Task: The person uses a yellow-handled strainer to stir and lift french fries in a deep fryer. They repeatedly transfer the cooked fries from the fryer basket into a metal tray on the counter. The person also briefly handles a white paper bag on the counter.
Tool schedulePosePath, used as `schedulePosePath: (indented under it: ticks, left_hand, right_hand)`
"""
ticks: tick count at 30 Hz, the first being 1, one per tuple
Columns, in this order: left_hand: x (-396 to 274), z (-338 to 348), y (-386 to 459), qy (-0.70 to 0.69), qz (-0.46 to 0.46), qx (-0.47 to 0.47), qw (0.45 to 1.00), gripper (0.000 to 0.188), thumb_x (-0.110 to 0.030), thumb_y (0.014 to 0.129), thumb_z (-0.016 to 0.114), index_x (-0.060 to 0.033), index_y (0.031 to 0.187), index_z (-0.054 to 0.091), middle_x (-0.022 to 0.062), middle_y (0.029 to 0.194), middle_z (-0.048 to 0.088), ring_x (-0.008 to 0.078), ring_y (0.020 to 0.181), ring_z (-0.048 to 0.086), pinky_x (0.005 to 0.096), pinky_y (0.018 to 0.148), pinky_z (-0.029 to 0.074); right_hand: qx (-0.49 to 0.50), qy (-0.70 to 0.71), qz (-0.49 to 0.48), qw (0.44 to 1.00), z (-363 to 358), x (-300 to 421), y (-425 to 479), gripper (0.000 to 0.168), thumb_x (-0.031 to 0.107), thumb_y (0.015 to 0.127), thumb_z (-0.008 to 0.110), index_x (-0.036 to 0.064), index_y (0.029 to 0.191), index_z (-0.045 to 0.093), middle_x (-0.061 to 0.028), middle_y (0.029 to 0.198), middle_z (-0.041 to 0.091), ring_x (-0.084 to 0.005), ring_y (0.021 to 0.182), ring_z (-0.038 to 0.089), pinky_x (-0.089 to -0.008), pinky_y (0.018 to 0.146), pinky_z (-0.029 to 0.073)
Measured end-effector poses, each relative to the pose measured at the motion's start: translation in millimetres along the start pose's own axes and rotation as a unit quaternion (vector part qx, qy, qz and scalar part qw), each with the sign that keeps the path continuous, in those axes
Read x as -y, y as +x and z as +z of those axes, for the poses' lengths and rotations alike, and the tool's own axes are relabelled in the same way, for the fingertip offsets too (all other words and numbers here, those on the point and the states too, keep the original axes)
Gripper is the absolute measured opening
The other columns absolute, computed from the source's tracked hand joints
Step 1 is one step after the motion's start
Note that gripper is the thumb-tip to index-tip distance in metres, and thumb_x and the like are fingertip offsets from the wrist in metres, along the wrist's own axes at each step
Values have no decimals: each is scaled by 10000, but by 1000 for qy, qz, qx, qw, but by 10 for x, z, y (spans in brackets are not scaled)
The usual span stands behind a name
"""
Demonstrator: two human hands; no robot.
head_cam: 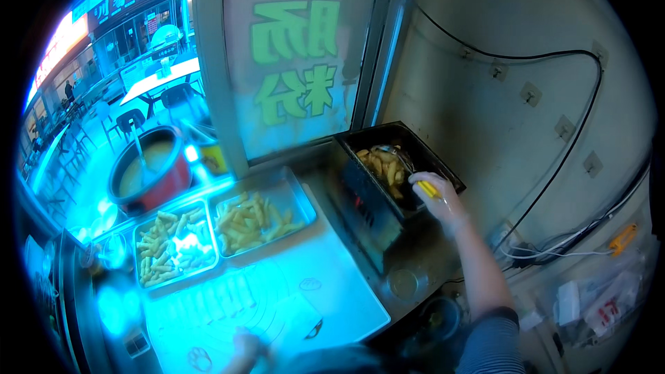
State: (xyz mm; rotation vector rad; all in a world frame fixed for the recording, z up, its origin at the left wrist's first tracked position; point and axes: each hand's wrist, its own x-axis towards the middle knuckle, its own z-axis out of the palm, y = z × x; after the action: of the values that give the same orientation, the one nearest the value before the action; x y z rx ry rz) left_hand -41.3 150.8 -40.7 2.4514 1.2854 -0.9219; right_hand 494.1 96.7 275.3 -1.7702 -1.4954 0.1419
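My right hand [441, 200], seemingly in a clear plastic glove, grips the yellow handle [428, 189] of a metal tool. Its metal end [397, 152] reaches into a dark, rectangular deep fryer [430, 153] among browned fried dough sticks [382, 166]. Down at the bottom, my left hand [246, 345] is blurred over a pale work mat [343, 298]; whether it holds anything is unclear. Just beyond it lies a row of cut dough strips [223, 298]. Two metal trays, left [179, 279] and right [304, 202], contain pale finger-shaped pieces.
A red pot [169, 187] with liquid and a ladle stands beyond the trays. A glass panel with lettering [296, 41] rises behind the counter. Along the right wall hangs a black cable [589, 109]. Near the fryer is a round clear container [404, 284]. Tables and chairs [132, 119] stand outside.
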Motion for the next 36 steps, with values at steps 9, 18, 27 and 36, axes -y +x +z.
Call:
schedulePosePath:
  ticks: [9, 18, 27, 36]
  left_hand:
    - [-237, -587, -200, -45, -83, 104, 990, 1009, -675, 532, 669, -29, 1275, 449, 293, 1412, 160, 419, 1318, 165, 428, 1036, 258]
    - [-164, -327, -86, -51, -84, 90, 991, 1070, -681, 477, 699, -35, 1288, 436, 278, 1422, 152, 427, 1320, 149, 453, 1037, 241]
    - [-185, -544, -196, 29, -4, 78, 996, 1103, -681, 549, 658, 109, 1263, 371, 287, 1362, 294, 404, 1256, 317, 425, 965, 338]
    - [-239, -604, -204, -11, -41, 114, 993, 1073, -652, 546, 678, 61, 1283, 364, 304, 1374, 246, 394, 1269, 284, 417, 971, 324]
  right_hand:
    - [-104, 240, 58, 963, -595, 289, -84, 166, 99, 855, 578, 5, 992, 571, -78, 991, 568, -187, 862, 592, -306, 793, 520]
    - [-106, 42, 60, 992, -246, 38, 76, 190, 138, 835, 579, 74, 1013, 600, -79, 960, 619, -189, 914, 596, -302, 831, 443]
    - [84, 206, 171, 960, 251, -2, 314, 300, -64, 721, 615, 114, 963, 609, -116, 1145, 534, -277, 1127, 482, -327, 965, 367]
    - [190, -42, -73, 978, -748, 651, -2, 111, 57, 769, 618, 75, 878, 609, -76, 976, 599, -226, 1000, 550, -337, 891, 418]
